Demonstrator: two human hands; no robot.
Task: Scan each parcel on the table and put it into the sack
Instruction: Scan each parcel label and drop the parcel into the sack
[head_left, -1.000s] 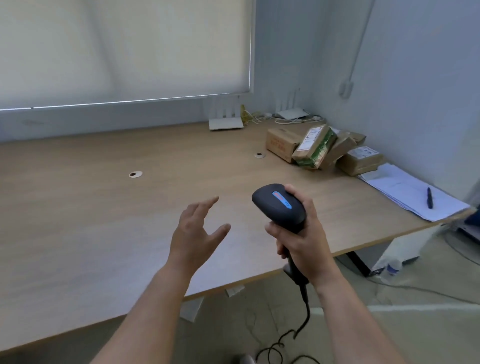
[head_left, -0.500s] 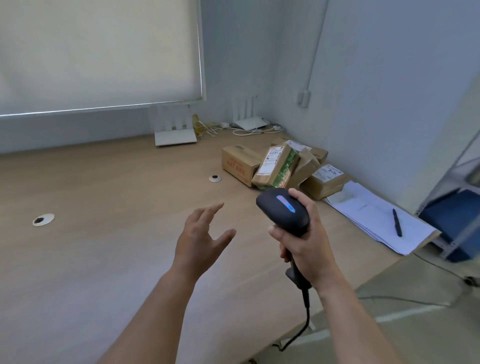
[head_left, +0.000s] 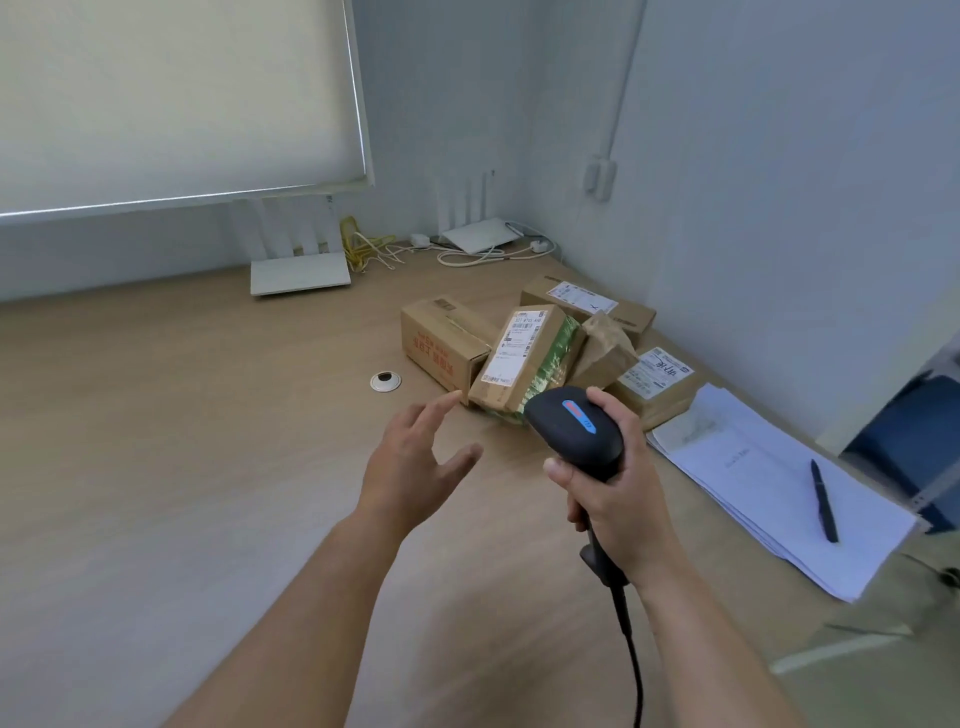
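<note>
Mostly brown labelled parcels (head_left: 524, 358); left hand (head_left: 415, 462) open, right hand (head_left: 613, 483) round blk scanner (head_left: 574, 431).

A pen (head_left: 824, 501) lies on papers (head_left: 758, 483); 2 white routers (head_left: 300, 275) stand near yellow cables (head_left: 363, 247).

scanner (head_left: 574, 428) handle hidden in right hand (head_left: 613, 499), cable (head_left: 635, 670) cut off below, parcel labels (head_left: 514, 345) unreadable

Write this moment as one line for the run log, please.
stage: reaching for parcel | left hand: open, above table, near parcels | right hand: grips scanner | sack: not visible
</note>
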